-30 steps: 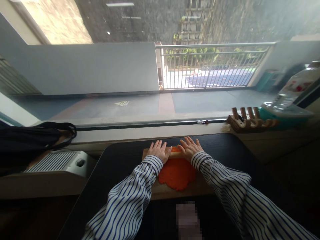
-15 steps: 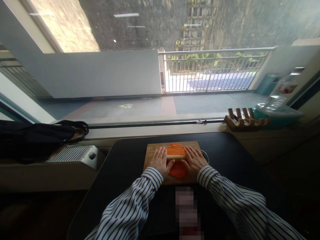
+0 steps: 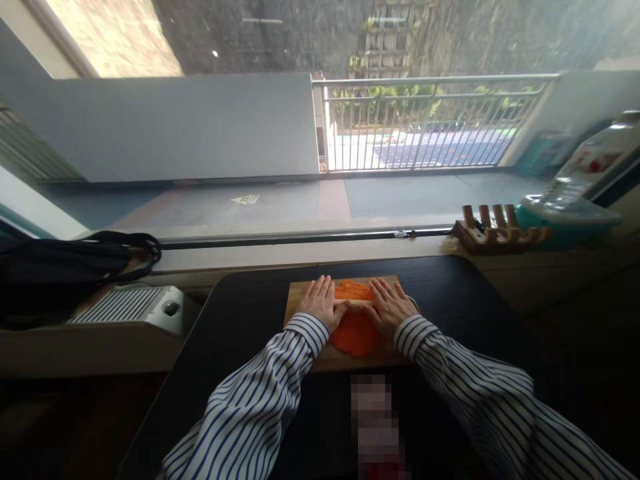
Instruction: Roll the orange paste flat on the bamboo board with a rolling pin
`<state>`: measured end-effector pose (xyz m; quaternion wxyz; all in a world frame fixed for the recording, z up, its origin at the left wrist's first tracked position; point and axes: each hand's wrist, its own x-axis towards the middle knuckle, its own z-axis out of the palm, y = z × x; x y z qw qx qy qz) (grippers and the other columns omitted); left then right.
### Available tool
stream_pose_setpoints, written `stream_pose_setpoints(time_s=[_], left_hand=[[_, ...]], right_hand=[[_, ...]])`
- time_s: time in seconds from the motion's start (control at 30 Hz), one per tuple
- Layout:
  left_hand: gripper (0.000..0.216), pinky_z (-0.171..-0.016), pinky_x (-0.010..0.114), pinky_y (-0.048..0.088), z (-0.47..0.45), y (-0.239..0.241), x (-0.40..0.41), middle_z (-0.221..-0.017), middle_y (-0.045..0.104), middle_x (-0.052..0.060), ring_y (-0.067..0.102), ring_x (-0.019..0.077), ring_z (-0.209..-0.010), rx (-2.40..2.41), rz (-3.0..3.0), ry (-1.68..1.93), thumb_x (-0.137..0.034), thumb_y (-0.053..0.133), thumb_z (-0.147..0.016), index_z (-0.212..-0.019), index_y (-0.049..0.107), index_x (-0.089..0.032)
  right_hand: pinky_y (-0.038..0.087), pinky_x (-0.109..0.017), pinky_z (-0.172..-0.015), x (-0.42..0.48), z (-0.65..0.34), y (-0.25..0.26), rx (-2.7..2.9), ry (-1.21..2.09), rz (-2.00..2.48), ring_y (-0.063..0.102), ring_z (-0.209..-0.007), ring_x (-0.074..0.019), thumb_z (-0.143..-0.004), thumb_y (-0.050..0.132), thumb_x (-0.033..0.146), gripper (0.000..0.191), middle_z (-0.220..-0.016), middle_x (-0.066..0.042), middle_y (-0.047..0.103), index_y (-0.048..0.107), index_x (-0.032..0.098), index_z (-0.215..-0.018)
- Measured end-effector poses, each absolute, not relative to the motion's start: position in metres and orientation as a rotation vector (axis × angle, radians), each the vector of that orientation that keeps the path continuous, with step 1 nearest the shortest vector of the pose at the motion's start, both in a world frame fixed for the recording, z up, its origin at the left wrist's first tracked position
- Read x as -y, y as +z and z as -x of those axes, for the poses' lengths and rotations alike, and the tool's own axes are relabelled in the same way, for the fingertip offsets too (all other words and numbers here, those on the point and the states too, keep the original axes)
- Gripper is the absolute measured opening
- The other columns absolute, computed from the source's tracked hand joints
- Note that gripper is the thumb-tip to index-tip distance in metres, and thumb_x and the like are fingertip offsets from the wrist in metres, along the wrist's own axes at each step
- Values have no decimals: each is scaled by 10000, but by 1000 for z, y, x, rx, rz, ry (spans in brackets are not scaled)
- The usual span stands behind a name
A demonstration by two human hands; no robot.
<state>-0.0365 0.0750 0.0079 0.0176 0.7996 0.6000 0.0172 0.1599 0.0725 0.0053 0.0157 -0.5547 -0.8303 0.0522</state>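
Observation:
A pale wooden rolling pin (image 3: 354,305) lies crosswise over a flattened sheet of orange dough (image 3: 355,339). Beneath the dough is a wooden board (image 3: 345,364) on a black table (image 3: 250,313). My left hand (image 3: 319,303) rests flat, fingers stretched forward, over the left end of the pin. On its right end my right hand (image 3: 391,307) presses in the same way, palm down with fingers out. Both hands cover the pin's ends, so only its middle shows. The dough extends in front of and behind the pin.
A thin metal ring (image 3: 413,304) shows beside my right hand. On the sill are a wooden rack (image 3: 500,233), a teal box (image 3: 570,220) and a clear bottle (image 3: 585,167). To the left, a black bag (image 3: 65,270) lies by a white radiator (image 3: 130,310). The window stands behind the table.
Both hands have rolled the pin slightly away from me over the dough, and more dough shows on the near side. The camera view has shifted a little.

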Motion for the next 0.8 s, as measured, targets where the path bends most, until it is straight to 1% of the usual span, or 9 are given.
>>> stream_pose_setpoints(time_s=[0.1, 0.23, 0.4, 0.47, 0.57, 0.7, 0.8], left_hand=[[752, -1093, 413, 141, 35, 9, -89, -1430, 286, 142, 189, 244, -1335, -1886, -2450, 43, -573, 116, -859, -1339, 331, -36], [755, -1091, 409, 141, 32, 9, -108, -1426, 300, 128, 203, 228, -1332, -1899, -2397, 42, -576, 73, -858, -1344, 329, -58], [759, -1089, 408, 136, 31, 8, -127, -1438, 282, 103, 196, 216, -1335, -1911, -2314, 54, -594, 44, -850, -1354, 321, -98], [757, -1087, 414, 139, 31, 8, -130, -1441, 275, 99, 193, 217, -1336, -1909, -2293, 55, -597, 46, -850, -1360, 307, -102], [729, -1083, 422, 151, 32, 7, -129, -1435, 290, 100, 210, 218, -1331, -1905, -2304, 48, -582, 66, -859, -1352, 326, -113], [724, -1083, 420, 151, 32, 7, -119, -1420, 317, 119, 237, 223, -1321, -1887, -2342, -2, -565, 75, -864, -1337, 349, -92], [742, -1084, 417, 142, 32, 10, -111, -1423, 304, 132, 229, 230, -1323, -1868, -2338, -66, -567, 75, -861, -1334, 345, -63]], right_hand=[[75, -472, -1085, -85, -159, 8, 2577, 201, 1763, 155, -1339, -225, -891, 153, 491, 652, -1448, -105, 246, 273, 71, -1375], [74, -480, -1080, -106, -158, 9, 2578, 220, 1788, 175, -1333, -222, -895, 114, 490, 646, -1442, -100, 268, 272, 91, -1378], [55, -521, -1066, -127, -156, 12, 2580, 256, 1824, 173, -1333, -227, -899, 128, 453, 597, -1443, -84, 272, 321, 126, -1360], [54, -524, -1064, -130, -155, 14, 2568, 270, 1832, 172, -1333, -228, -899, 140, 442, 585, -1444, -83, 271, 327, 129, -1357], [61, -521, -1064, -126, -154, 14, 2572, 266, 1825, 171, -1333, -230, -901, 153, 428, 572, -1442, -86, 274, 338, 128, -1351], [68, -508, -1067, -112, -155, 13, 2577, 220, 1770, 190, -1327, -229, -906, 126, 432, 591, -1431, -99, 296, 339, 105, -1349], [83, -493, -1071, -100, -156, 13, 2569, 216, 1756, 198, -1325, -234, -905, 119, 443, 610, -1427, -106, 303, 338, 86, -1348]])
